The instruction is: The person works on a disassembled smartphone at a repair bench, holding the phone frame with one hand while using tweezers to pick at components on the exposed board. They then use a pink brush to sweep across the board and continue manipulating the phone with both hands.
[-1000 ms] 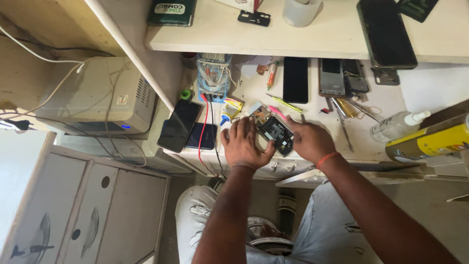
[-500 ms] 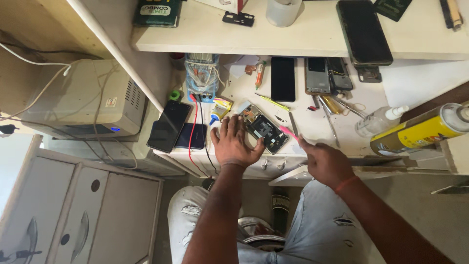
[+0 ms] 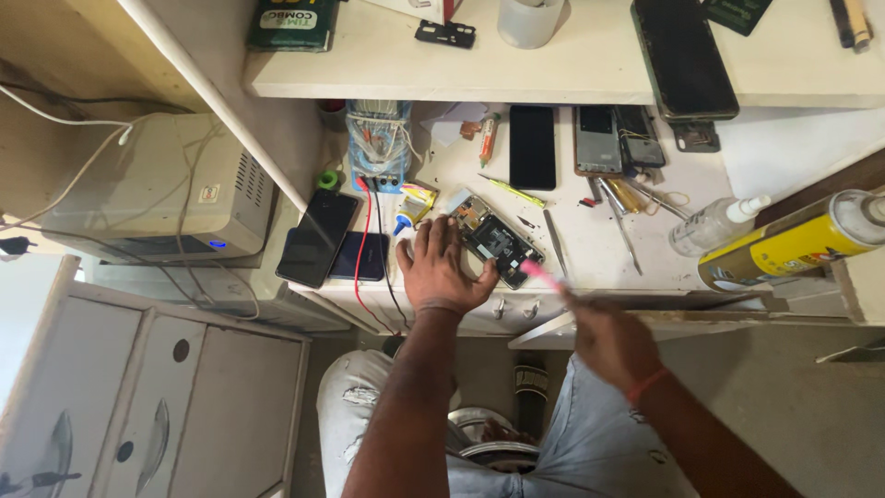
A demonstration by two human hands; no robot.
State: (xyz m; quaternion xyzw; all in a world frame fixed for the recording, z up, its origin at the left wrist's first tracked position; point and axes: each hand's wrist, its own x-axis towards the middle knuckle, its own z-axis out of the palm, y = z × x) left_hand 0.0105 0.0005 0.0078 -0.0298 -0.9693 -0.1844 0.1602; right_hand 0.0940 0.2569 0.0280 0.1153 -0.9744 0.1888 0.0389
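An opened phone [image 3: 496, 240], its back off and circuit boards showing, lies slanted on the white bench. My left hand [image 3: 441, 267] rests flat on the bench and presses against the phone's left edge, fingers spread. My right hand [image 3: 608, 343] is below the bench edge, blurred, and grips a thin pink tool [image 3: 539, 274] whose tip points at the phone's lower right corner.
Metal tweezers [image 3: 553, 242] lie just right of the phone. Two dark phones [image 3: 318, 238] lie at the left, with red and black wires [image 3: 364, 242] beside them. A clear squeeze bottle [image 3: 712, 225] and a yellow spray can [image 3: 795, 242] stand to the right. A shelf [image 3: 572, 65] above holds more phones.
My right hand let go of the phone, drew back below the bench edge and now carries the pink tool toward the phone. My left hand has stayed on the phone.
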